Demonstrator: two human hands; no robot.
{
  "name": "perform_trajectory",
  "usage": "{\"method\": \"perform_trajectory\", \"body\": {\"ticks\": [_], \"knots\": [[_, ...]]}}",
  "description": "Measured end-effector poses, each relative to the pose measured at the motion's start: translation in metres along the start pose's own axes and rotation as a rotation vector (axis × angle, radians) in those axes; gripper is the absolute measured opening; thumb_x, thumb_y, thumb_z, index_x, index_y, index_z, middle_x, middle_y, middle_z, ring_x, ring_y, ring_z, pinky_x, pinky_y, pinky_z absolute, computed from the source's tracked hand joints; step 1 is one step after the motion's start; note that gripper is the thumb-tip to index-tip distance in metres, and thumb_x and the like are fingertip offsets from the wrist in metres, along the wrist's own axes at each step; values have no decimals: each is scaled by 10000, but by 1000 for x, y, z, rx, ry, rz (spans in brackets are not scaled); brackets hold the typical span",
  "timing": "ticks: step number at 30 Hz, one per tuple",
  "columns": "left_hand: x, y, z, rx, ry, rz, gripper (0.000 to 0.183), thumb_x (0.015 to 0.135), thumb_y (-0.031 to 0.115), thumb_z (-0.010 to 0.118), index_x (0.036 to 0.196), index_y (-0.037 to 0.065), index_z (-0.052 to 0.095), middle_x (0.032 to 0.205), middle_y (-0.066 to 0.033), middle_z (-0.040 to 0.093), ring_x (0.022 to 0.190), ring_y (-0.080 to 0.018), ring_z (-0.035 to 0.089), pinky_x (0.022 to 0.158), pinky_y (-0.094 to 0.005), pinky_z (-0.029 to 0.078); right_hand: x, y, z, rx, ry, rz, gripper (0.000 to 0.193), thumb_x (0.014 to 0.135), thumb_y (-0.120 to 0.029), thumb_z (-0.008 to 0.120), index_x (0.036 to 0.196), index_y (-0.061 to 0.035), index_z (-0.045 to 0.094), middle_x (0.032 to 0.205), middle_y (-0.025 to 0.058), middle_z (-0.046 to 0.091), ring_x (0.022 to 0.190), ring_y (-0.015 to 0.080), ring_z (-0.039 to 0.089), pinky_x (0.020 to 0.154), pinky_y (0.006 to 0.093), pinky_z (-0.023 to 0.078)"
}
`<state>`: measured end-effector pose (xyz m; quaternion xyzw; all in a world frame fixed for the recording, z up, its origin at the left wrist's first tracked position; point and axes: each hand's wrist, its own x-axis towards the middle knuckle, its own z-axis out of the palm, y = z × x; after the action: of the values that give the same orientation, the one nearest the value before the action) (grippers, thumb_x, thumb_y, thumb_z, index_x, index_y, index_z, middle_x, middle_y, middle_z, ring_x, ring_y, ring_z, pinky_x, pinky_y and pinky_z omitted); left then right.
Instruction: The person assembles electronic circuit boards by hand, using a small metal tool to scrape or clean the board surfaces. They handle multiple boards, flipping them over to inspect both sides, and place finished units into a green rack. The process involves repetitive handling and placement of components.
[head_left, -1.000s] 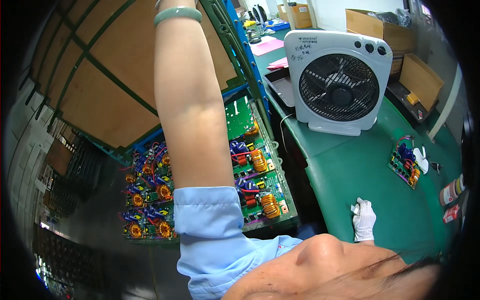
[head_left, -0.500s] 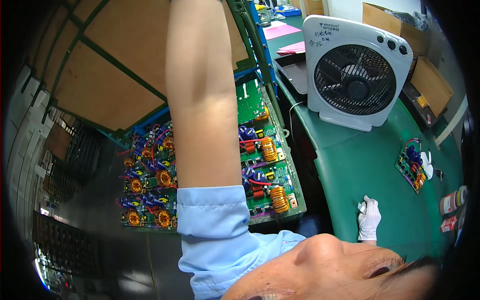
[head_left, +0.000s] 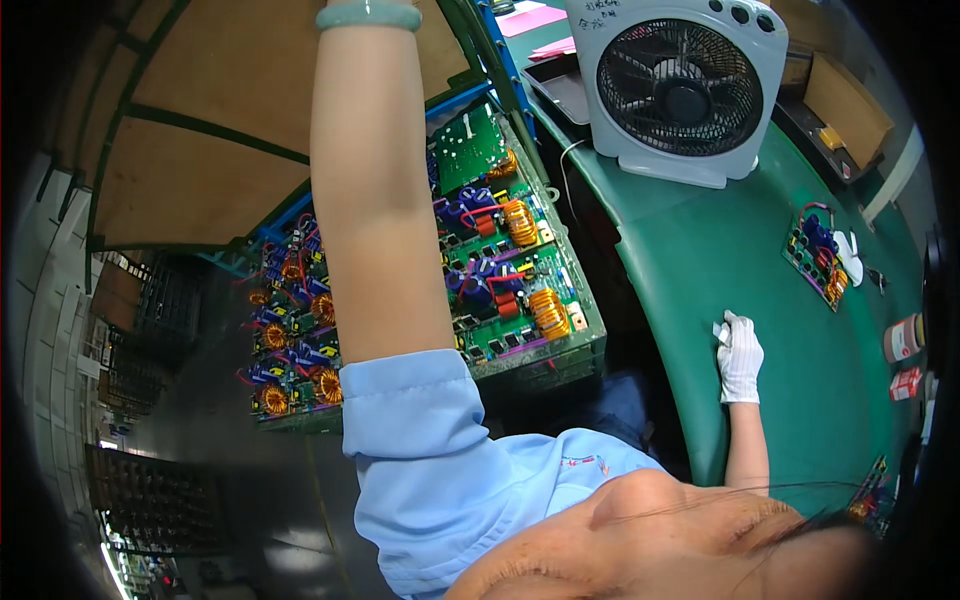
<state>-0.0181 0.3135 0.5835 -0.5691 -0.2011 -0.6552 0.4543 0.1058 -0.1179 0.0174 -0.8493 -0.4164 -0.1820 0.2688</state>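
My left forearm, in a rolled light-blue sleeve, stretches across to the upper edge. A pale green bangle circles its wrist; the hand itself lies outside the picture. Beneath the arm, rows of populated green circuit boards with copper coils and blue capacitors stand in a green crate. My right hand, in a white glove, rests on the green bench mat with fingers curled closed. A small whitish bit shows at its fingertips, too small to name.
A grey box fan stands at the bench's far side beside a dark tray. To the right lie a single circuit board, a white object, a jar and a red box. Brown panels in a green frame rise at upper left.
The view has shifted, so the bench, fan and crate sit higher in the picture. The bangle and my right forearm now show more. My right hand stays closed at the same spot on the mat.
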Motion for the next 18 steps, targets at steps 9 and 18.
{"method": "perform_trajectory", "body": {"ticks": [9, 18], "knots": [[-31, 1, -87, -440, 74, 173, 93, 866, 134, 649, 927, 75, 688, 862, -155, 681, 822, -353, 652, 738, -468, 516, -1, 5, 8, 47, 39, 4, 239, 903, -61, 658, 1138, -101, 673, 1012, 103, 663, 874, 321, 685, 716, 407, 564], [-22, -147, -137, 314, -5, 485, 438, 982, 420, 599, 1141, 32, 725, 1003, -145, 734, 917, -262, 698, 836, -369, 525, -2, 8, 5, 47, 44, 14, 250, 898, -58, 631, 1136, -119, 682, 1029, 88, 668, 869, 312, 689, 719, 416, 565]]}}
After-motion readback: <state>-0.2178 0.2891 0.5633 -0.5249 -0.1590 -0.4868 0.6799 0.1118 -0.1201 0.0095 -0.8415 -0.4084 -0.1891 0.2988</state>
